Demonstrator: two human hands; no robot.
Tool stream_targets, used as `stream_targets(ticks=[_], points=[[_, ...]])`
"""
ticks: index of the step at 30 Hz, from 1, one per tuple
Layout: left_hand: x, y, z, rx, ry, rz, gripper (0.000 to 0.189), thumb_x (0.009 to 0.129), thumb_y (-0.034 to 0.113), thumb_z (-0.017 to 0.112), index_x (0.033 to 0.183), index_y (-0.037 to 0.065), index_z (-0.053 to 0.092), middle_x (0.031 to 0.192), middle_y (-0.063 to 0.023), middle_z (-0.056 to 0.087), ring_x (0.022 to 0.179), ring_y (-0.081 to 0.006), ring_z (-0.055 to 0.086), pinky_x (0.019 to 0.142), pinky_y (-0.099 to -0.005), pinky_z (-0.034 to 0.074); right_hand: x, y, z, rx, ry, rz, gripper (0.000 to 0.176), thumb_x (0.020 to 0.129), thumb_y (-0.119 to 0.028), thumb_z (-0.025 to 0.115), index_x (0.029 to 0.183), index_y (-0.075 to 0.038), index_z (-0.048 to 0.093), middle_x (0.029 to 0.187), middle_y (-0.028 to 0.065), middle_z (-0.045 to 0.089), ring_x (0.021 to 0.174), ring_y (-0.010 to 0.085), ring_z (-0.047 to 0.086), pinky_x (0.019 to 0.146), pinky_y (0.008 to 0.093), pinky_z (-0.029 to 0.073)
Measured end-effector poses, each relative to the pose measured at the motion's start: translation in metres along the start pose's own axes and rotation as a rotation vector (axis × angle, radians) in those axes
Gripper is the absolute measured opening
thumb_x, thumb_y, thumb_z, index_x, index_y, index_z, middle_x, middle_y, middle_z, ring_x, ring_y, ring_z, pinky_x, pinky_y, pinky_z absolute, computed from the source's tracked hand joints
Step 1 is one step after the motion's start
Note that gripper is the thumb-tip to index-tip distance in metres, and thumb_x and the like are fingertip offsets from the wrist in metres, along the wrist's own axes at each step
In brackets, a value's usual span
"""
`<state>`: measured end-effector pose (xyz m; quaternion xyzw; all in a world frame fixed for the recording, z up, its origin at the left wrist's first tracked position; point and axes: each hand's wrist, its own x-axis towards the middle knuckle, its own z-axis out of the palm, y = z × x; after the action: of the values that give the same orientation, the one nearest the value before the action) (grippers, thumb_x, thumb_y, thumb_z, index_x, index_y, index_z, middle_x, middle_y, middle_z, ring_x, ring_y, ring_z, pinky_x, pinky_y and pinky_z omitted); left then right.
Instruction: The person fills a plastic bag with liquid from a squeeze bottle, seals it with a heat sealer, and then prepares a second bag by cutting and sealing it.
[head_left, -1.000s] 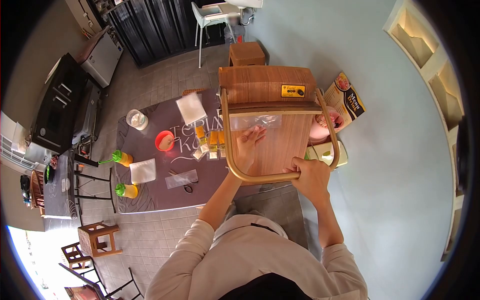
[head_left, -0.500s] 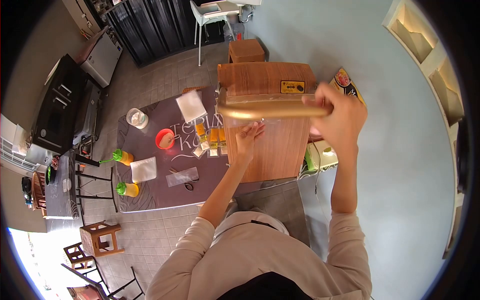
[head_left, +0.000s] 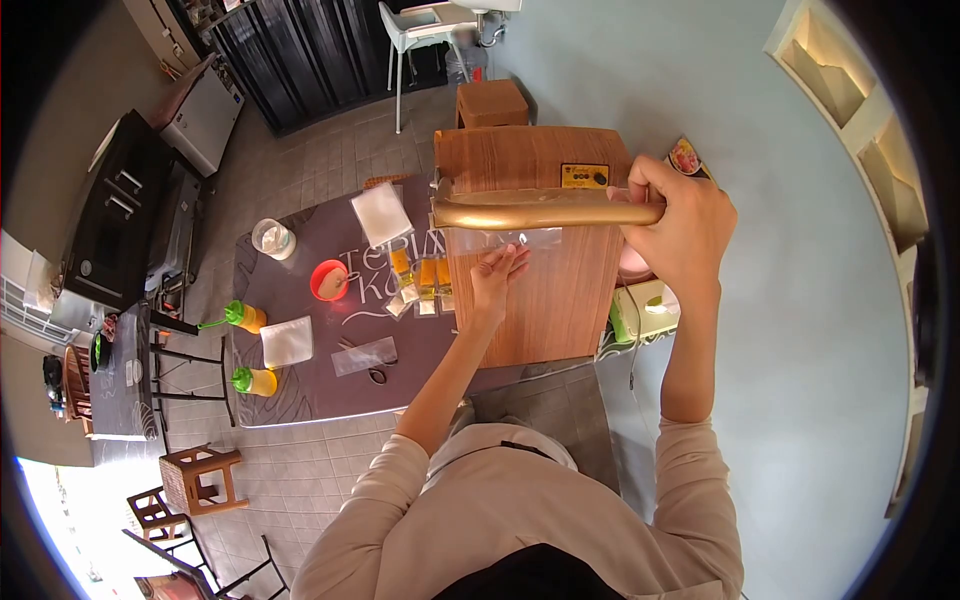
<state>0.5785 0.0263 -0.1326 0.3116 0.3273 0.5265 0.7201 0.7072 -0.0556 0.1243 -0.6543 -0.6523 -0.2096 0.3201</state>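
Observation:
My right hand (head_left: 686, 220) is closed round the gold bar handle (head_left: 550, 215) of a wood-patterned machine (head_left: 555, 310). The bar crosses above the machine's front part. My left hand (head_left: 495, 280) is below the bar, its fingertips pinched at the lower edge of a clear plastic bag (head_left: 538, 239). That bag extends under the bar, and its far side is hidden. A yellow label with a dial (head_left: 585, 177) is on the machine's back section.
Left of the machine, the dark table (head_left: 330, 395) bears filled sachets (head_left: 428, 272), a red bowl (head_left: 330, 280), stacks of clear bags (head_left: 382, 215), scissors (head_left: 377, 376), a tub (head_left: 273, 239) and two green-capped bottles (head_left: 256, 381). A tissue box (head_left: 648, 310) stands to the right.
The right hand and the bar, blurred by motion before, now show sharply, with the hand shifted only slightly. My left hand stays in place at the bag.

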Motion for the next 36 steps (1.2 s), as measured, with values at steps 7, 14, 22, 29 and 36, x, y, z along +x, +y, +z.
stream_targets(ticks=[7,14,22,29,36], points=[[0.003,-0.002,0.000,-0.017,-0.004,0.020,0.031,0.083,0.022,0.059,0.099,-0.005,0.057,0.096,-0.0144,0.062,0.090,-0.0228,0.061,0.077,-0.0310,0.051,-0.002,-0.001,-0.002,0.019,-0.008,-0.009,0.032,0.064,-0.020,0.071,0.056,-0.012,0.041,0.043,-0.0026,0.041,0.040,0.0140,0.037,0.041,0.0281,0.026],[0.004,-0.006,-0.003,-0.028,-0.026,0.045,0.025,0.084,0.018,0.059,0.099,-0.001,0.059,0.094,-0.0101,0.062,0.089,-0.0198,0.061,0.076,-0.0296,0.052,-0.010,-0.002,-0.008,-0.004,-0.145,-0.018,0.032,0.065,-0.023,0.071,0.057,-0.012,0.042,0.044,-0.0016,0.042,0.041,0.0152,0.040,0.042,0.0289,0.027],[0.003,-0.003,-0.005,-0.012,-0.071,0.062,0.029,0.085,0.020,0.056,0.102,-0.004,0.053,0.099,-0.0133,0.059,0.098,-0.0217,0.056,0.083,-0.0318,0.049,-0.026,0.000,-0.012,0.011,-0.278,-0.058,0.012,0.057,-0.010,0.063,0.059,-0.012,0.051,0.048,0.0040,0.049,0.048,0.0237,0.051,0.044,0.0334,0.035],[0.003,0.001,-0.002,-0.032,-0.026,-0.007,0.034,0.085,0.020,0.057,0.104,-0.007,0.051,0.100,-0.0154,0.059,0.096,-0.0241,0.057,0.084,-0.0316,0.048,-0.053,0.001,-0.008,0.011,-0.420,-0.016,0.024,0.062,-0.023,0.071,0.059,-0.011,0.051,0.047,0.0042,0.049,0.046,0.0240,0.049,0.044,0.0337,0.034],[-0.003,0.008,0.003,-0.010,-0.038,-0.009,0.034,0.085,0.021,0.056,0.104,-0.007,0.051,0.102,-0.0158,0.058,0.096,-0.0243,0.057,0.085,-0.0324,0.048,-0.080,0.000,0.002,0.083,-0.440,0.023,0.023,0.065,-0.026,0.071,0.061,-0.010,0.054,0.049,0.0065,0.051,0.047,0.0262,0.053,0.043,0.0361,0.036]])
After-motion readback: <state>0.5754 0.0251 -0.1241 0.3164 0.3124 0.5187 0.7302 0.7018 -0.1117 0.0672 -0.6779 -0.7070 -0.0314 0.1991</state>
